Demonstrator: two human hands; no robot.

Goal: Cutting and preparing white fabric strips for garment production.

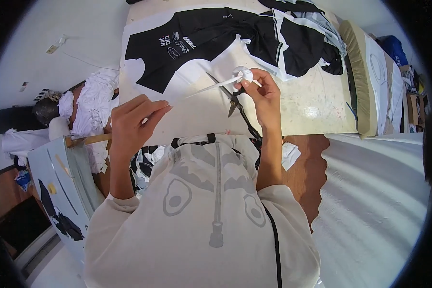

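Note:
My right hand (265, 93) grips a small wound bundle of white strip (244, 73) above the table. From it a narrow white tail slants down toward my left hand (138, 120), whose thumb and forefinger are pinched together at its far end. The tail turns faint against the pale table close to those fingertips. Beneath my right hand lies a pair of scissors (232, 106) with dark handles, its blades apart. Black garment pieces (197, 36) with white printing and white edges spread over the far side of the table.
The pale worktable (317, 108) has a rolled beige fabric (357, 72) along its right edge. White cloth (374, 192) drapes at the right. White fabric heaps (98, 96) sit left of the table, near a light-blue board (62, 177). A black cord (274, 235) hangs down my shirt.

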